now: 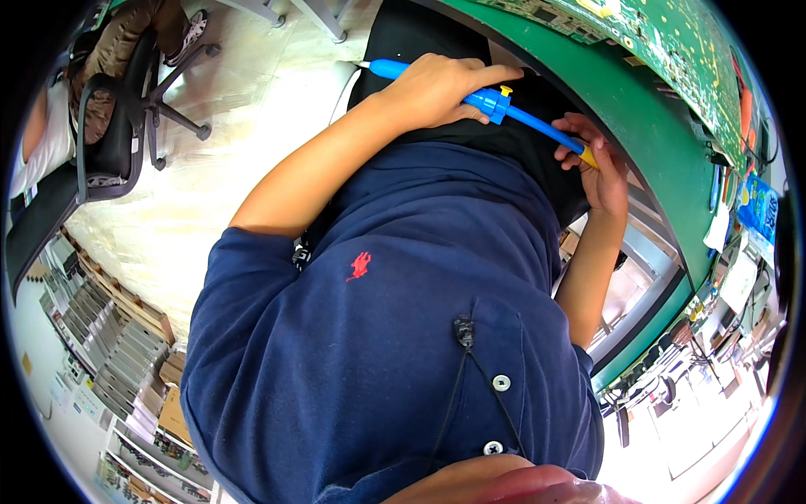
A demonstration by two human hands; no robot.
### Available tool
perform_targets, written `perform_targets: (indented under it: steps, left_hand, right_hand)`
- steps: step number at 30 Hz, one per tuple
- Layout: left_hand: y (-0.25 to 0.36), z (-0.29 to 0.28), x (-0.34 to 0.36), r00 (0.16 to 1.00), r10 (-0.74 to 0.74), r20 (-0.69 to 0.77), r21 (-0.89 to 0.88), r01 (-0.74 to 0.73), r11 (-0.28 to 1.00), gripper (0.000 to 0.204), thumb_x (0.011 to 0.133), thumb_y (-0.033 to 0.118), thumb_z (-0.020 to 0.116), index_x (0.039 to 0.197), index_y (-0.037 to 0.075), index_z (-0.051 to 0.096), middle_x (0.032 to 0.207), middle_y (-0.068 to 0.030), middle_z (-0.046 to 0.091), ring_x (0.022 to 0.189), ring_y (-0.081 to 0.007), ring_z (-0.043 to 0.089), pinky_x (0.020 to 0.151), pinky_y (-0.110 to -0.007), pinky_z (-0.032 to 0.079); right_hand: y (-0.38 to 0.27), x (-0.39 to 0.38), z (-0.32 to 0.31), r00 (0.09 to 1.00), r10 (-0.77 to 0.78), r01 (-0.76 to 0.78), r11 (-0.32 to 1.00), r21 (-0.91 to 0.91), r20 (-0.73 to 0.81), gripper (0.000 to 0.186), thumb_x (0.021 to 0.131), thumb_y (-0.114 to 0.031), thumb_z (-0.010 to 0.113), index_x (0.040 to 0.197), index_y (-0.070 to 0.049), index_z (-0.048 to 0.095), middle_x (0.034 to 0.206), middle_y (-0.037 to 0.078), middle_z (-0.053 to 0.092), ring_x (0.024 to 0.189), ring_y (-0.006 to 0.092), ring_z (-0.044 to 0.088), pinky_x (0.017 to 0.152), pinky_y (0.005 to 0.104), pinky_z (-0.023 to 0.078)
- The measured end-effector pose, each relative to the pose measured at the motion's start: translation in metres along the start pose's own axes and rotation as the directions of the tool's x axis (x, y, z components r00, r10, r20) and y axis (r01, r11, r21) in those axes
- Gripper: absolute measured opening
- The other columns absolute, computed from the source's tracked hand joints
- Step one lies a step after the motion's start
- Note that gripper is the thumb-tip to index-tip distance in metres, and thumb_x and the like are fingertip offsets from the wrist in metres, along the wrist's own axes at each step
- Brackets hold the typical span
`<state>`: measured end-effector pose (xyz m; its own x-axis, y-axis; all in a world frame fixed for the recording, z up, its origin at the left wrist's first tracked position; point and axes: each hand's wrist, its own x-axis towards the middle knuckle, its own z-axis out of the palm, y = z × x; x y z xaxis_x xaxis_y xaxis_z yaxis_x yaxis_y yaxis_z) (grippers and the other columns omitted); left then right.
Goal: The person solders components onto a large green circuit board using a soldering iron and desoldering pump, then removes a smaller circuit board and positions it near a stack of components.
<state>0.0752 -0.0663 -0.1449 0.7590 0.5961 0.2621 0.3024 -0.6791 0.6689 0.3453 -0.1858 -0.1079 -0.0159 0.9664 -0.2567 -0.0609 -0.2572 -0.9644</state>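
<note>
I am looking down my own dark blue polo shirt (420, 319) onto my black trousers. My left hand (437, 88) is closed around the body of a long blue pump-like tool (527, 119) that has a small yellow knob and lies across my lap. My right hand (600, 164) pinches the tool's yellow end, just below the edge of the green table (663, 143). The tool's thin tip points left past my left hand.
A green circuit board (672, 34) lies on the table at the top right, with packets and cables further right. Another person sits on a black office chair (109, 143) at the upper left. Shelves with grey trays (109, 353) stand at the lower left.
</note>
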Motion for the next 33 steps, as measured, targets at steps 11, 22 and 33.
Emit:
perform_targets:
  steps: [11,22,33]
  left_hand:
    - [-0.003,0.011,0.001,0.996,0.030,0.087,-0.037,-0.027,0.999,0.051,0.077,0.025,0.075,0.125,0.018,0.060,0.092,-0.0080,0.069,0.081,-0.0317,0.066,0.068,-0.041,0.051]
    - [0.006,-0.001,0.006,0.996,0.031,0.083,0.036,-0.034,0.999,0.066,0.068,0.040,0.081,0.124,0.013,0.058,0.092,-0.0143,0.069,0.082,-0.0368,0.066,0.070,-0.046,0.051]
    - [0.005,0.006,0.011,0.986,-0.020,0.165,0.124,-0.001,0.992,0.062,0.070,0.045,0.079,0.119,0.012,0.061,0.093,-0.0121,0.070,0.082,-0.0347,0.066,0.068,-0.044,0.052]
  right_hand:
    - [0.002,0.000,0.000,0.988,0.084,-0.103,0.984,-0.143,-0.130,0.038,0.097,-0.024,0.056,0.120,0.006,0.060,0.109,0.017,0.067,0.080,0.0159,0.063,0.067,0.0257,0.049]
    - [-0.089,-0.039,0.067,0.984,-0.155,0.150,0.415,-0.897,0.093,0.056,0.083,-0.036,0.072,0.126,-0.003,0.057,0.125,0.022,0.058,0.121,0.0401,0.051,0.103,0.0446,0.039]
    - [-0.218,-0.039,0.110,0.415,-0.587,0.878,0.458,-0.137,0.695,0.031,0.085,-0.014,0.067,0.112,0.000,0.066,0.112,0.017,0.064,0.093,0.0286,0.064,0.072,0.0362,0.050]
